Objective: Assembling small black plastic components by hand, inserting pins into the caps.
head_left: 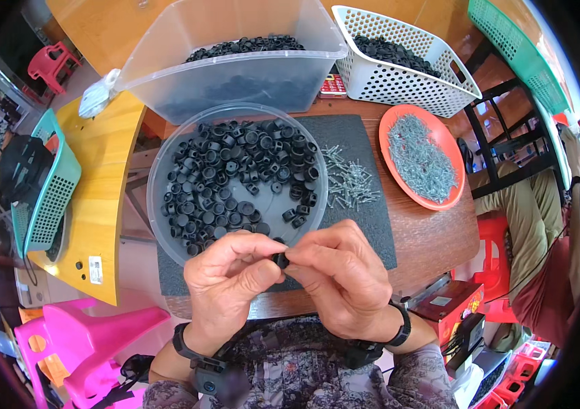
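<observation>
My left hand is closed, thumb and forefinger pinching a small round black plastic cap just over the near rim of a clear round tub. My right hand is pinched too, its fingertips meeting the cap's right side. Whatever may sit between those fingertips is too small and hidden to tell. Many similar black caps fill the round tub, which rests on a dark foam mat. Loose silver screws or pins lie on the mat, right of the tub.
An orange plate of silver screws or pins stands at right. Behind are a clear bin and a white basket, both holding black parts. A green basket and pink chair are left. Someone sits at right.
</observation>
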`<move>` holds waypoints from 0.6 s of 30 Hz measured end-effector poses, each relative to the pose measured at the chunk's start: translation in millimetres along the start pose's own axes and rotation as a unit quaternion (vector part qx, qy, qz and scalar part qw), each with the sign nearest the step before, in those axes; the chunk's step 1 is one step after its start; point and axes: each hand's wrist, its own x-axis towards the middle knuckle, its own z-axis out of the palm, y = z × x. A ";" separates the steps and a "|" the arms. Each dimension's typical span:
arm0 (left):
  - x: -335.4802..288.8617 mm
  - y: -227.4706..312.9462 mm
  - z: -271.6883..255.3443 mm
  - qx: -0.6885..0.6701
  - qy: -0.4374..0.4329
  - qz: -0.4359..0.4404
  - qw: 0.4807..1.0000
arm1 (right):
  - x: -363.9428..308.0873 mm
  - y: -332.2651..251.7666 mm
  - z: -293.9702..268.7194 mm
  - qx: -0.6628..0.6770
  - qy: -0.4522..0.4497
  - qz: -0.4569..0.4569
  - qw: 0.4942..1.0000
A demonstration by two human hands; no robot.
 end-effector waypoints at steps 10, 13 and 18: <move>-8.2 -2.1 3.6 0.129 0.010 0.033 0.991 | -11.7 4.4 -18.6 -0.074 -0.016 0.021 0.997; -7.9 -4.2 2.3 0.180 0.026 0.050 0.982 | -17.2 28.8 -42.8 -0.180 -0.006 0.078 0.980; -8.3 -9.2 1.5 0.208 0.014 0.050 0.977 | -8.7 52.4 -52.5 -0.231 -0.027 0.077 0.969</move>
